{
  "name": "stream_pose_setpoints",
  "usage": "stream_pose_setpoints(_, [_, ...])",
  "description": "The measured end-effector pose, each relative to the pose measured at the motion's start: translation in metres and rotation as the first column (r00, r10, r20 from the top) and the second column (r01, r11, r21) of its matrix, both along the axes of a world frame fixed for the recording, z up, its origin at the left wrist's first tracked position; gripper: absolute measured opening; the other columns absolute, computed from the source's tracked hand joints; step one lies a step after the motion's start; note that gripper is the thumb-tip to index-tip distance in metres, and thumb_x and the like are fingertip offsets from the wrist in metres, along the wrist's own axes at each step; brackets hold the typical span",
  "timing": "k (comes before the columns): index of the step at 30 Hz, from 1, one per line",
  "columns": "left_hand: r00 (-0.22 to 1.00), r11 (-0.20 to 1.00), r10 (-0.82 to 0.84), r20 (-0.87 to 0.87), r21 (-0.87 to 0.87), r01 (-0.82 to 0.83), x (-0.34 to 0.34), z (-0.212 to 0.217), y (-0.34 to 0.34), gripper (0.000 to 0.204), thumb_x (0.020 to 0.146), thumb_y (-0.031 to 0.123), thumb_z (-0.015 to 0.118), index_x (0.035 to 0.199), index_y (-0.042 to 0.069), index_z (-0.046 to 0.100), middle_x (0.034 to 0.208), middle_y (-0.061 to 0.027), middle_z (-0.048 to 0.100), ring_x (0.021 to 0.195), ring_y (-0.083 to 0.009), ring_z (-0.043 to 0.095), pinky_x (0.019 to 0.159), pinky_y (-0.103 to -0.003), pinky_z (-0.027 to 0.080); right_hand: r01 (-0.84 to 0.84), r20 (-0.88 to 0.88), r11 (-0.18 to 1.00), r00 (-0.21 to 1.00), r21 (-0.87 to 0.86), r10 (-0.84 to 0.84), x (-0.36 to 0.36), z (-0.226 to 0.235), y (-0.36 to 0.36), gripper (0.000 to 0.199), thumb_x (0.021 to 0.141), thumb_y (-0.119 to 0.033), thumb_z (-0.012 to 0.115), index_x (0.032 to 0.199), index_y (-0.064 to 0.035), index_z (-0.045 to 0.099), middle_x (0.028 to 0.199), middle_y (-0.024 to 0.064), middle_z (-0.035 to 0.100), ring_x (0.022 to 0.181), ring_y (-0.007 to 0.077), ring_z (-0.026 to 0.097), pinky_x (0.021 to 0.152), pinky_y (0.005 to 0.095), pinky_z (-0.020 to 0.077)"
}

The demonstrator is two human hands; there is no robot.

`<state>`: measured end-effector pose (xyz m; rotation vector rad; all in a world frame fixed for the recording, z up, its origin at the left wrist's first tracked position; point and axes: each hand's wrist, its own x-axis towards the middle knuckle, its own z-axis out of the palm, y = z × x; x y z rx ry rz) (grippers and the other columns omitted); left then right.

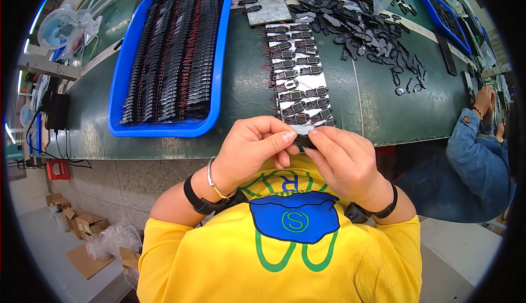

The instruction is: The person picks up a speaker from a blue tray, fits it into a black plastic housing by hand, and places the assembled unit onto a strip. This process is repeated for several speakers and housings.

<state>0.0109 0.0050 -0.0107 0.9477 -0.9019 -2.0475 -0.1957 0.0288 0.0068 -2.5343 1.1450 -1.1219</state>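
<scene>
Both hands, left (249, 149) and right (342, 160), pinched one small black part (304, 141) at the tabletop's (241, 84) near edge.

Factory assembly line: long dark green workbench (230, 89) running 9 to 3 o'clock; deep blue plastic tray (121, 78) at 11 holding rows of small black wired parts; co-worker's denim sleeve (475, 155) working at 3.

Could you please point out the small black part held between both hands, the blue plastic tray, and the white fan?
Small black part (304, 142), head view, exposed middle.
Blue plastic tray (117, 78), head view, left rim.
White fan (57, 27), head view, grille centre.
</scene>
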Motion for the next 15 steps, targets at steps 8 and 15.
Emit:
stream_pose_setpoints(8, [1.0, 0.998, 0.024, 0.004, -0.057, -0.024, 0.0006, 0.0025, 0.004, 0.011, 0.093, 0.008, 0.06, 0.095, -0.002, 0.063, 0.081, -0.0134, 0.069, 0.063, -0.0129, 0.065, 0.058, -0.024, 0.055, 0.0, 0.02, 1.0, 1.0, -0.014, 0.001, 0.0027, -0.0022, 0.0002, 0.032, 0.068, 0.0, 0.075, 0.098, 0.0041, 0.064, 0.089, 0.0168, 0.066, 0.072, 0.0307, 0.066, 0.061, 0.0355, 0.0544])
stream_pose_setpoints(15, [1.0, 0.995, 0.026, 0.016, -0.092, -0.024, 0.0003, 0.0038, 0.0072, 0.011, 0.092, 0.008, 0.06, 0.094, -0.003, 0.063, 0.083, -0.0133, 0.069, 0.065, -0.0137, 0.065, 0.06, -0.025, 0.055, -0.009, 0.024, 0.999, 1.0, -0.039, 0.01, 0.0022, -0.0018, -0.0004, 0.033, 0.067, 0.0, 0.075, 0.098, 0.0046, 0.064, 0.089, 0.0168, 0.065, 0.07, 0.03, 0.066, 0.059, 0.0348, 0.0536])
